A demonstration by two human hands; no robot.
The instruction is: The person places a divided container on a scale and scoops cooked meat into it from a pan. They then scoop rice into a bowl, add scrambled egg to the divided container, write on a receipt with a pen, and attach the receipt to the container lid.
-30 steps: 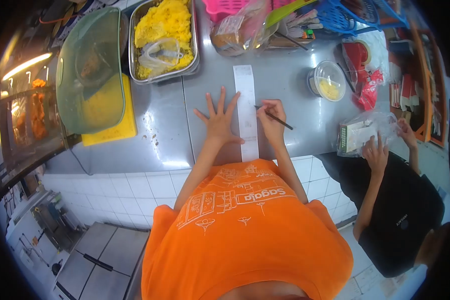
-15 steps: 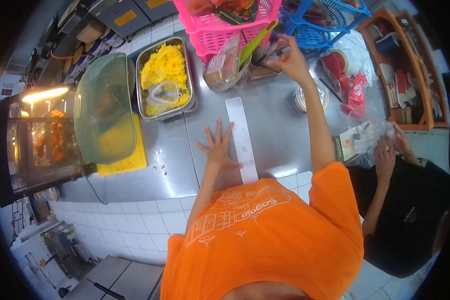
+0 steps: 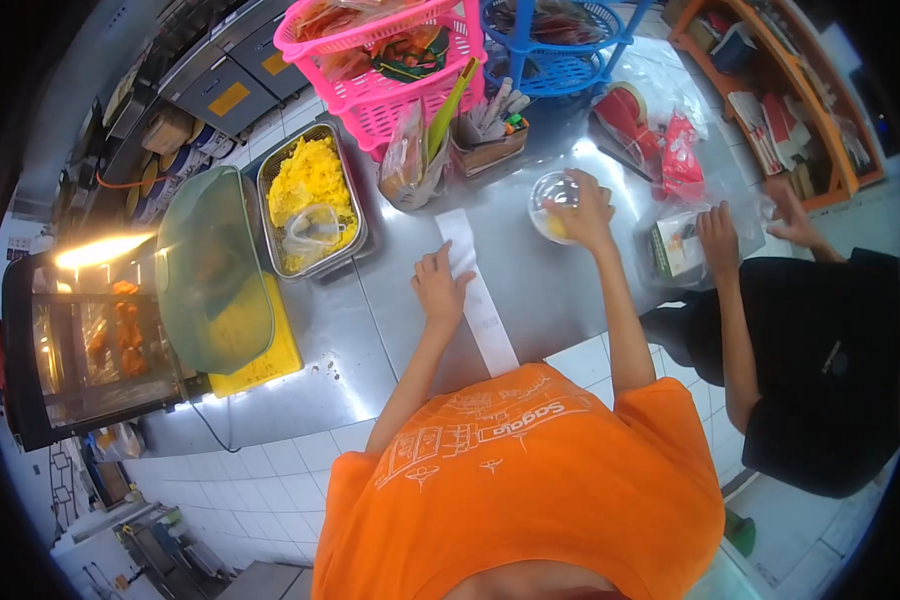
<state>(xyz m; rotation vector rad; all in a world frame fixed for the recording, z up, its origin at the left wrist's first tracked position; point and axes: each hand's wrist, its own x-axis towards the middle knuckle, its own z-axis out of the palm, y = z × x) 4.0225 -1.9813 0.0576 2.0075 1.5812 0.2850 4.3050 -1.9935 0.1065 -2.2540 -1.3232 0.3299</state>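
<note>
My left hand [image 3: 439, 288] rests on the steel table with its fingers apart, against the edge of a long white paper strip [image 3: 484, 320]. The strip runs from near my shirt toward the baskets. With my right hand [image 3: 588, 212] I grip a round clear plastic container [image 3: 547, 190] from its right side. Something yellow shows at its lower part. Farther back stand a box of markers and pens [image 3: 492, 150] and a plastic-wrapped packet [image 3: 402, 165] with a green-handled utensil [image 3: 452, 105].
A metal tray [image 3: 360, 232] of yellow food with a clear scoop stands left, beside a green translucent cover [image 3: 215, 280] on a yellow board [image 3: 282, 345]. Pink [image 3: 370, 122] and blue baskets [image 3: 560, 80] stand behind. At right, a co-worker's hands [image 3: 718, 240] are near a plastic-wrapped box [image 3: 678, 248].
My right hand has moved from the marker box down to the round container and taken hold of it. My left hand's fingers have drawn in slightly and shifted along the strip.
</note>
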